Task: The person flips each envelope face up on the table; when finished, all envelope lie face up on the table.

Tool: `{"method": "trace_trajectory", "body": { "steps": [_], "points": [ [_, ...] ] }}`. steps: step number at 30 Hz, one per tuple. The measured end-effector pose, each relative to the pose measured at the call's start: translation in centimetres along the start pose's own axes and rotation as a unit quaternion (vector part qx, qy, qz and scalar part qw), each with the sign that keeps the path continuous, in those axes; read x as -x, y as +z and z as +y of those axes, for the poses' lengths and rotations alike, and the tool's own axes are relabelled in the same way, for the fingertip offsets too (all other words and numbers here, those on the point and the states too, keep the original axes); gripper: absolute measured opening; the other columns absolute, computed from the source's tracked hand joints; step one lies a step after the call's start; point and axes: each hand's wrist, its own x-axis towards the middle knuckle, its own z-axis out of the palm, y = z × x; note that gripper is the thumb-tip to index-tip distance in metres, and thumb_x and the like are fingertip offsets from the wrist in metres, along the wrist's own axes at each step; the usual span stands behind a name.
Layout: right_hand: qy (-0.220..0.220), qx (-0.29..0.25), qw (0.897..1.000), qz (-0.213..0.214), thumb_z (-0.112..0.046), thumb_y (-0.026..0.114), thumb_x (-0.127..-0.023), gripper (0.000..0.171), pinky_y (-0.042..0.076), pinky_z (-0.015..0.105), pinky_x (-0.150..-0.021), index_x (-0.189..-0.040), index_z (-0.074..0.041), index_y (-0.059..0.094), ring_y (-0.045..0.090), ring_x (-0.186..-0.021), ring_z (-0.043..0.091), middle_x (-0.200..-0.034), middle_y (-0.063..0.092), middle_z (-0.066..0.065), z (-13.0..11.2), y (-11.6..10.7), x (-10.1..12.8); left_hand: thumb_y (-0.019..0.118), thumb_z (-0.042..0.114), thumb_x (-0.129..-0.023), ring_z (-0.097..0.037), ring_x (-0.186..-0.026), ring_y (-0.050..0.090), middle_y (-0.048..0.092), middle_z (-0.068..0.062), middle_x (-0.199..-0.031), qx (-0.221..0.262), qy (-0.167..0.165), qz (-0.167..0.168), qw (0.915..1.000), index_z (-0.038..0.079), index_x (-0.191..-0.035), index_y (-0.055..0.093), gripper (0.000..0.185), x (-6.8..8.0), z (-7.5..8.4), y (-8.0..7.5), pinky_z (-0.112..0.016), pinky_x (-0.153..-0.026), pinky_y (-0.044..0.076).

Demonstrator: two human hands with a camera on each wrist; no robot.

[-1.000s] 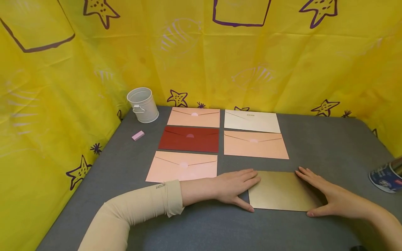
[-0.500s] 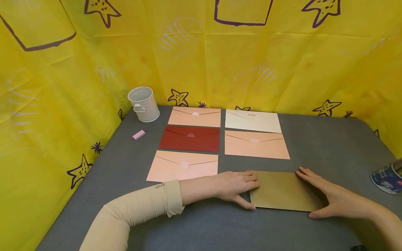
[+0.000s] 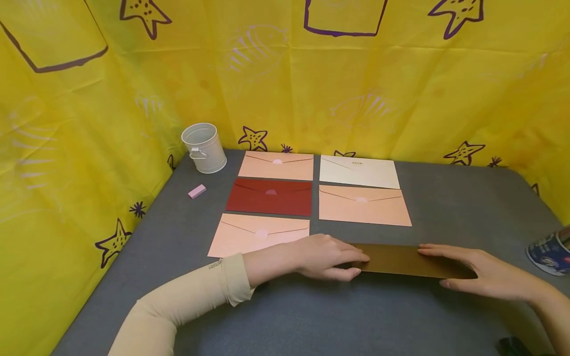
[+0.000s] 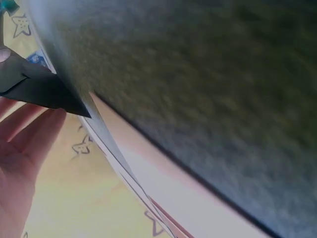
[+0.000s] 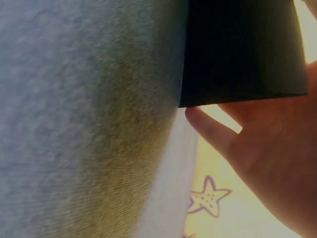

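Note:
A gold envelope (image 3: 396, 261) is tilted on the grey table, its near edge raised. My left hand (image 3: 328, 258) holds its left end, fingertips on the upper face and thumb near the front corner. Its right end sits between the thumb and fingers of my right hand (image 3: 496, 273). In the left wrist view, the dark underside of the envelope (image 4: 44, 89) shows a flap line. In the right wrist view, a fingertip touches the corner of the shadowed envelope (image 5: 242, 54). Nearest my left forearm lies a pink envelope (image 3: 249, 240), partly covered.
A red envelope (image 3: 267, 202), peach envelopes (image 3: 276, 171) (image 3: 362, 211) and a white envelope (image 3: 360, 175) lie in two columns. A white bucket (image 3: 207, 153) and a pink block (image 3: 197, 192) stand left. A blue can (image 3: 548, 254) is at right, a dark object (image 3: 512, 346) below.
The gold envelope lay flat; its near edge has since risen, tilting it so it looks narrower and darker. Both hands have turned upward with it, thumbs higher than before.

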Motion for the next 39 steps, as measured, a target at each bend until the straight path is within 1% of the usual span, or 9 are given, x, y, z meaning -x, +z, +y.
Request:
{"method": "trace_trajectory", "body": {
  "steps": [3, 7, 10, 13, 16, 19, 26, 31, 39],
  "points": [
    [-0.014, -0.018, 1.000, 0.010, -0.012, 0.075, -0.085, 0.055, 0.038, 0.008, -0.089, -0.136, -0.021, 0.057, 0.054, -0.116, -0.001, -0.132, 0.060, -0.005, 0.1, -0.3, -0.4, 0.049, 0.030, -0.101, 0.000, -0.108, 0.061, 0.065, 0.008, -0.124, -0.009, 0.041, 0.071, 0.9966, 0.016, -0.133, 0.060, 0.037, 0.5, -0.4, -0.3, -0.014, -0.089, 0.045],
    [-0.022, -0.125, 0.992, 0.009, 0.001, 0.068, -0.088, 0.045, 0.050, 0.017, -0.083, -0.131, -0.009, 0.060, 0.061, -0.110, 0.006, -0.126, 0.064, 0.004, 0.4, -0.5, -0.9, 0.058, 0.022, -0.097, 0.000, -0.097, 0.065, 0.071, 0.008, -0.110, -0.039, 0.092, 0.174, 0.9796, 0.013, -0.123, 0.067, 0.029, 1.1, -1.1, -0.5, -0.011, -0.082, 0.047],
    [0.004, -0.174, 0.985, 0.017, 0.004, 0.064, -0.091, 0.036, 0.055, 0.024, -0.077, -0.125, -0.006, 0.064, 0.066, -0.104, 0.012, -0.119, 0.067, 0.007, 0.3, -0.7, -1.4, 0.063, 0.018, -0.095, 0.000, -0.095, 0.066, 0.072, 0.006, -0.106, -0.052, 0.103, 0.227, 0.9670, 0.011, -0.118, 0.070, 0.025, 1.4, -1.6, -0.6, -0.011, -0.083, 0.047],
    [0.060, -0.144, 0.986, 0.055, -0.004, 0.066, -0.092, 0.024, 0.055, 0.022, -0.072, -0.114, -0.012, 0.070, 0.068, -0.094, 0.010, -0.107, 0.072, 0.003, -0.3, -1.0, -1.8, 0.068, 0.013, -0.091, -0.001, -0.093, 0.067, 0.073, 0.003, -0.102, -0.017, 0.089, 0.265, 0.9598, 0.008, -0.113, 0.071, 0.022, 1.6, -2.1, -0.8, -0.011, -0.085, 0.046],
    [0.114, -0.112, 0.983, 0.090, -0.012, 0.069, -0.091, 0.014, 0.053, 0.020, -0.067, -0.104, -0.017, 0.073, 0.067, -0.084, 0.008, -0.097, 0.073, 0.000, -0.8, -1.3, -2.3, 0.069, 0.009, -0.090, -0.001, -0.087, 0.066, 0.073, 0.000, -0.097, 0.053, 0.051, 0.297, 0.9521, 0.005, -0.107, 0.072, 0.018, 1.8, -2.5, -1.0, -0.011, -0.082, 0.048],
    [0.146, -0.104, 0.978, 0.105, -0.019, 0.072, -0.089, 0.010, 0.050, 0.021, -0.064, -0.099, -0.019, 0.072, 0.064, -0.079, 0.009, -0.092, 0.072, -0.003, -1.2, -1.3, -3.1, 0.067, 0.008, -0.092, 0.000, -0.077, 0.063, 0.071, 0.000, -0.088, 0.144, -0.014, 0.318, 0.9370, 0.005, -0.103, 0.072, 0.012, 1.9, -3.0, -1.0, -0.013, -0.074, 0.050],
    [0.171, -0.151, 0.969, 0.099, -0.025, 0.074, -0.088, 0.014, 0.043, 0.028, -0.055, -0.096, -0.015, 0.067, 0.057, -0.069, 0.016, -0.080, 0.067, 0.002, -1.0, -0.7, -4.8, 0.065, 0.013, -0.094, -0.007, -0.065, 0.067, 0.070, -0.003, -0.076, 0.334, -0.160, 0.335, 0.8665, 0.003, -0.098, 0.072, 0.012, 2.3, -3.9, -0.6, -0.026, -0.064, 0.057],
    [0.190, -0.145, 0.966, 0.101, -0.029, 0.074, -0.088, 0.019, 0.047, 0.027, -0.059, -0.099, -0.014, 0.067, 0.059, -0.071, 0.016, -0.085, 0.068, 0.001, -0.5, -0.3, -5.4, 0.065, 0.014, -0.095, -0.014, -0.064, 0.068, 0.069, -0.006, -0.073, 0.379, -0.218, 0.321, 0.8403, 0.002, -0.097, 0.072, 0.014, 2.6, -4.2, -0.5, -0.030, -0.062, 0.058],
    [0.238, -0.062, 0.965, 0.088, -0.042, 0.073, -0.087, 0.034, 0.041, 0.027, -0.053, -0.095, -0.010, 0.062, 0.056, -0.059, 0.016, -0.064, 0.051, 0.001, 0.0, 0.0, -6.3, 0.066, 0.014, -0.094, -0.017, -0.064, 0.069, 0.070, -0.007, -0.077, 0.425, -0.296, 0.274, 0.8101, -0.002, -0.104, 0.069, 0.020, 2.9, -4.9, -0.4, -0.031, -0.062, 0.058]
  ]
}}
